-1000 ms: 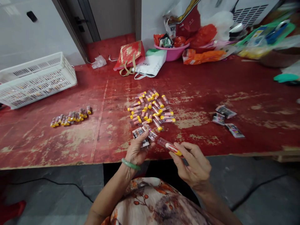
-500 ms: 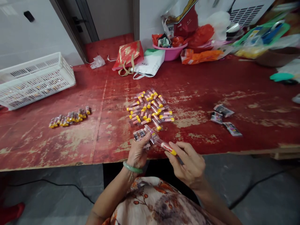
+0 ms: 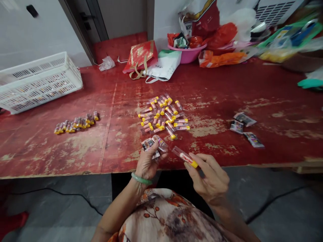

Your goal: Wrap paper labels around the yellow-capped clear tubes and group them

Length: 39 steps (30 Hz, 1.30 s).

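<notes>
My left hand [image 3: 148,161], with a green bangle at the wrist, is closed on small printed packets [image 3: 148,144] and a clear, rounded piece with a purple and yellow print [image 3: 159,144]. Between thumb and fingers of my right hand [image 3: 210,176] is a clear plastic tube [image 3: 186,156] with a yellow cap and a red-and-white label; its far end points toward my left hand without touching it. Just beyond my hands lies a loose pile of similar yellow-capped tubes [image 3: 161,116]. What sits under my left fingers is partly hidden.
To the left lies a row of filled, yellow-capped tubes [image 3: 75,124], in front of a white plastic crate [image 3: 40,84]. Several small packets [image 3: 253,139] rest on the right of the red table [image 3: 121,134]. Bags [image 3: 164,67] and a pink basin [image 3: 188,55] stand at the back.
My right hand has drawn the tube to the right, away from my left hand; its end was at the left hand's piece and is now apart. The view has shifted slightly.
</notes>
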{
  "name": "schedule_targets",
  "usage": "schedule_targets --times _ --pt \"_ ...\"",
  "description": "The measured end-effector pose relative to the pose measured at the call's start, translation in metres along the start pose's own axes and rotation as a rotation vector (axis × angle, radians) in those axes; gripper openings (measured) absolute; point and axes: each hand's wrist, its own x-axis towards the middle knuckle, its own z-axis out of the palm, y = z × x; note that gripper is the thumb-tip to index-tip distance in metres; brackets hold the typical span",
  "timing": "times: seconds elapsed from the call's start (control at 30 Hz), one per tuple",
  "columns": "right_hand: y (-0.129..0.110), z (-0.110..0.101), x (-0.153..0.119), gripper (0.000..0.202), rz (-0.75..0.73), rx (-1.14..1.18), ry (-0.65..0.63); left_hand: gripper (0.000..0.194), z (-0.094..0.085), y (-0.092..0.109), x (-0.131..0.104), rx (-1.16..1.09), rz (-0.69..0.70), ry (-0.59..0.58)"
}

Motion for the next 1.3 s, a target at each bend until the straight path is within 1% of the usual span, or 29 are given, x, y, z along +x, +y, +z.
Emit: schedule_targets --times 0.13,0.27,0.37,0.43,0.53,0.67,0.77,0.83,0.93,1.03,1.17,1.3 --pt "-0.001 -0.002 0.0 0.041 -0.024 0.024 0.007 0.027 0.0 -0.001 0.0 -0.018 -0.053 0.014" --pt "-0.003 0.003 0.002 0.04 -0.111 -0.053 -0.007 0.026 0.003 -0.001 -0.006 -0.036 -0.082 0.0" --pt "-0.004 0.006 0.006 0.038 -0.198 -0.167 -0.015 0.029 0.004 -0.001 -0.009 -0.016 -0.066 -0.016" --pt "-0.005 0.005 0.006 0.037 -0.222 -0.206 -0.016 0.032 0.004 -0.001 -0.01 -0.009 -0.026 -0.005" --pt "-0.006 0.003 0.004 0.037 -0.191 -0.187 -0.009 0.033 0.003 0.0 -0.008 -0.012 0.01 0.025" --pt "-0.006 0.0 0.001 0.04 -0.126 -0.099 0.01 0.029 0.001 0.0 -0.006 -0.028 -0.059 0.034" --pt "-0.007 0.001 0.002 0.04 -0.158 -0.131 0.002 0.025 0.001 0.0 -0.007 -0.039 -0.092 0.02" --pt "-0.007 0.003 0.004 0.039 -0.189 -0.184 -0.016 0.026 0.002 -0.001 -0.008 -0.039 -0.099 -0.002" --pt "-0.007 0.004 0.004 0.041 -0.217 -0.229 -0.006 0.032 0.001 -0.001 -0.009 -0.039 -0.052 -0.006" --pt "-0.007 0.001 0.003 0.043 -0.189 -0.216 0.006 0.031 0.0 0.0 -0.007 -0.034 -0.018 0.014" --pt "-0.007 -0.002 0.001 0.045 -0.169 -0.154 0.007 0.031 -0.001 -0.001 -0.007 -0.038 -0.055 0.008" --pt "-0.006 0.001 0.002 0.043 -0.208 -0.197 -0.005 0.03 -0.001 -0.003 -0.008 -0.049 -0.09 -0.032"
